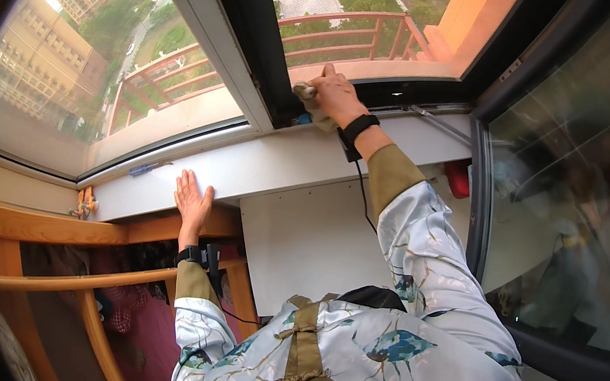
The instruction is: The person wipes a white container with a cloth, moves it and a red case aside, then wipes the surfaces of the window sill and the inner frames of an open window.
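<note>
Bunched beige cloth (305, 91) is in the right hand (338, 97), at the bottom of the black window frame (400, 94), on the far side of the white sill (247, 162). That hand's fingers are closed around the cloth and cover much of it, so its full shape cannot be made out. A small blue patch shows just beside the cloth; what it is, I cannot tell. The left hand (193, 200) is open and holds nothing, its fingers extended at the sill's near edge.

Left of it, a slim blue tool (149, 168) lies on the sill; its kind is unclear. Small orange fittings (85, 201) at the far left end are hard to identify. On the right, the open sash (480, 204) partly hides a red object (458, 179) and stands close by the right sleeve. A metal stay (442, 125) crosses the sill there. Near left, wooden rails (73, 284) partly block pink fabric (149, 343).
</note>
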### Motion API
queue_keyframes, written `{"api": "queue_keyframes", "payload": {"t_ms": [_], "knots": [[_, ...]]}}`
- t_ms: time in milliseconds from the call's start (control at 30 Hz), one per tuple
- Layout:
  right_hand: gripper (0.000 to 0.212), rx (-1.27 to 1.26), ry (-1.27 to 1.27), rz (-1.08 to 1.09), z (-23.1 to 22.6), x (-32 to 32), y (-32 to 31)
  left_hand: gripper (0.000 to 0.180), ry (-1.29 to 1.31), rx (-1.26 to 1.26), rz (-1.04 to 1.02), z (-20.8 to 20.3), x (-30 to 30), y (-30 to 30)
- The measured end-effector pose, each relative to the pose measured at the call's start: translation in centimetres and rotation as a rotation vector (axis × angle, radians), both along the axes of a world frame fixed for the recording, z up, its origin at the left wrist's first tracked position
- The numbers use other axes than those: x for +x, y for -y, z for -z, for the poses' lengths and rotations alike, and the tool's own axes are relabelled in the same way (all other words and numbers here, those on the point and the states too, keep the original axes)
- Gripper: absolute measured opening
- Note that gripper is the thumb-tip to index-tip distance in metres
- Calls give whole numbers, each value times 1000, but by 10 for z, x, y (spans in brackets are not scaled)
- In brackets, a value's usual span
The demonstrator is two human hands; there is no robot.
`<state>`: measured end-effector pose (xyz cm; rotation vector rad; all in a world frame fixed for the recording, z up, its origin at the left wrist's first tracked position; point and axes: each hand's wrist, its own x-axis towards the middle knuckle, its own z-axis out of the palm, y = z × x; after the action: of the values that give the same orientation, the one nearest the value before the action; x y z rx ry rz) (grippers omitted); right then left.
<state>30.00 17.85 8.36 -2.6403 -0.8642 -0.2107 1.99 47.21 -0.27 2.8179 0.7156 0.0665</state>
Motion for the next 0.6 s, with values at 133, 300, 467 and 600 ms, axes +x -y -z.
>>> {"api": "queue_keyframes", "payload": {"t_ms": [133,300,467,600], "knots": [[30,136,-38,77,5,10,44,71,5,-9,3,-3,-1,4],[34,129,11,314,8,48,156,69,7,14,9,-8,-2,5],[21,40,313,619,10,93,241,69,-21,40,6,-8,0,5],[21,113,308,532,11,97,266,68,-34,43,3,-6,0,4]]}}
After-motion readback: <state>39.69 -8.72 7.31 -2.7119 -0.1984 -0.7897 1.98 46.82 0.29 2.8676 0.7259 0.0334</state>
